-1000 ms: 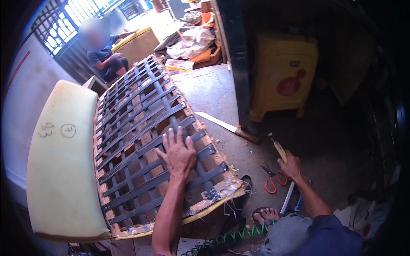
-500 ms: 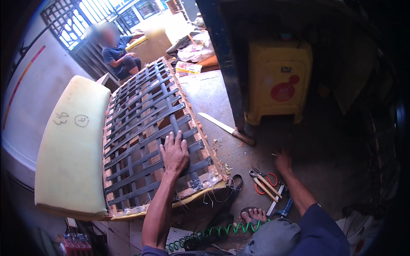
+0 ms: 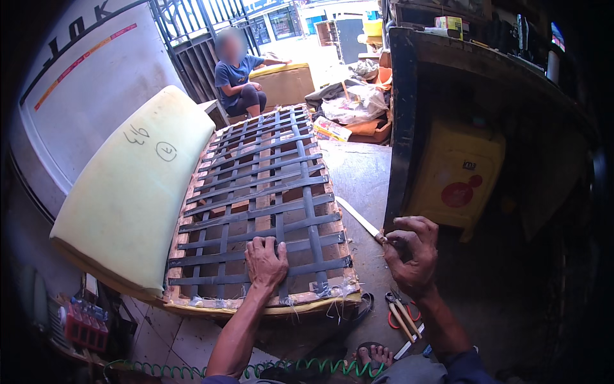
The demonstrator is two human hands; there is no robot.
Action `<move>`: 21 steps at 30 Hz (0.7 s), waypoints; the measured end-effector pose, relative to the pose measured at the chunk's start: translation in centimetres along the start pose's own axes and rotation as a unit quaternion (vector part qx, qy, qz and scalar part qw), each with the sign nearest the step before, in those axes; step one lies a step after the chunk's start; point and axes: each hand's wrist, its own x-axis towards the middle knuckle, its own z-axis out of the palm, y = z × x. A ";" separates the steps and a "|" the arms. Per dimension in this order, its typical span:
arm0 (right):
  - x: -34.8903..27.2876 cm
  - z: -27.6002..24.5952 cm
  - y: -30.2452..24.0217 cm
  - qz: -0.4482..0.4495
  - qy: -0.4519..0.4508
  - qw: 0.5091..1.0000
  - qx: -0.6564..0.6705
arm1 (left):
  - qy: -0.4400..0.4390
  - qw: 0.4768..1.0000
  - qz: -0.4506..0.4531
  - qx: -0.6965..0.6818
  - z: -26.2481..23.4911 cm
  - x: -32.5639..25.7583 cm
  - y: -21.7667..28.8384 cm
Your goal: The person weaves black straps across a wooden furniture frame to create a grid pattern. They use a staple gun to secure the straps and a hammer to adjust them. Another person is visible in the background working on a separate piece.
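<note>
A wooden seat frame (image 3: 354, 281) stretches away in front of me, woven across with dark webbing straps (image 3: 265, 203). My left hand (image 3: 266, 264) rests on the near part of the webbing, its fingers bent over a strap and the tips hidden. To the right of the frame my right hand (image 3: 414, 259) is raised, with thumb and fingers curled toward each other. Whatever they may hold is too small to make out. Behind those fingers lies a knife (image 3: 359, 217) on the floor, its handle mostly covered by the hand.
Pale foam cushion (image 3: 131, 185) leans along the frame's left side. Pliers (image 3: 401, 315) and red-handled scissors (image 3: 414, 312) lie near my foot. A green coiled hose (image 3: 300, 367) crosses below. A yellow plastic stool (image 3: 457, 173) stands under the dark bench (image 3: 403, 128); a person (image 3: 235, 80) sits beyond.
My right hand has risen from low over the floor beside the tools to near the knife handle. My left hand's fingers, flat before, are now bent on the webbing. The view has tilted up and left.
</note>
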 end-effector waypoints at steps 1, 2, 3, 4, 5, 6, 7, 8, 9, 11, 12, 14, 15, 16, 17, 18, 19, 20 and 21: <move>2.2 -0.7 -2.5 -0.019 -0.010 0.998 0.063 | -0.023 1.000 -0.011 -0.001 0.1 0.0 -0.1; 3.8 -1.8 -4.8 -0.072 -0.017 0.991 0.111 | -0.012 1.000 0.002 -0.006 0.1 0.2 -0.2; 4.9 -2.8 -6.9 -0.101 -0.051 0.983 0.144 | -0.012 1.000 0.004 -0.005 0.1 0.3 -0.3; 5.4 -3.4 -8.9 -0.135 -0.044 0.970 0.197 | -0.022 1.000 0.001 -0.021 0.0 0.5 -0.4; 5.6 -3.7 -10.6 -0.159 -0.063 0.958 0.230 | -0.043 0.998 -0.013 -0.033 -0.1 0.6 -0.4; 5.5 -3.9 -12.1 -0.168 -0.086 0.941 0.280 | -0.082 0.995 -0.044 -0.033 -0.2 0.8 -0.4; 5.2 -3.6 -13.3 -0.189 -0.073 0.931 0.304 | -0.072 0.996 -0.038 -0.042 -0.2 0.9 -0.4; 4.7 -3.5 -14.3 -0.181 -0.090 0.927 0.315 | -0.081 0.995 -0.048 -0.037 -0.1 1.0 -0.4; 4.1 -3.2 -15.2 -0.173 -0.106 0.924 0.325 | -0.095 0.993 -0.058 -0.029 -0.1 1.0 -0.4; 3.1 -2.8 -16.4 -0.112 -0.128 0.927 0.334 | -0.113 0.992 -0.057 -0.012 0.0 1.2 -0.4; 3.0 -2.6 -16.7 -0.124 -0.112 0.920 0.354 | -0.111 0.993 -0.048 0.000 0.1 1.2 -0.5; 3.1 -2.2 -16.8 -0.151 -0.086 0.904 0.392 | -0.107 0.993 -0.043 -0.011 0.2 1.2 -0.6; 3.3 -1.9 -16.8 -0.165 -0.080 0.894 0.409 | -0.102 0.994 -0.037 -0.014 0.2 1.2 -0.7; 3.5 -1.6 -16.7 -0.200 -0.078 0.880 0.423 | -0.096 0.995 -0.031 -0.018 0.2 1.2 -0.8; 3.8 -1.3 -16.6 -0.235 -0.078 0.865 0.437 | -0.092 0.995 -0.030 -0.017 0.2 1.1 -0.9; 3.8 -1.0 -16.7 -0.251 -0.069 0.854 0.450 | -0.089 0.995 -0.029 -0.016 0.2 1.1 -0.9; 3.9 -0.7 -16.8 -0.268 -0.060 0.843 0.462 | -0.087 0.996 -0.026 -0.013 0.1 1.0 -0.9; 3.7 -0.7 -17.1 -0.242 -0.056 0.843 0.477 | -0.082 0.996 -0.027 -0.015 0.1 1.0 -0.8; 3.5 -0.6 -17.3 -0.221 -0.048 0.844 0.486 | -0.079 0.996 -0.026 -0.014 0.1 1.0 -0.8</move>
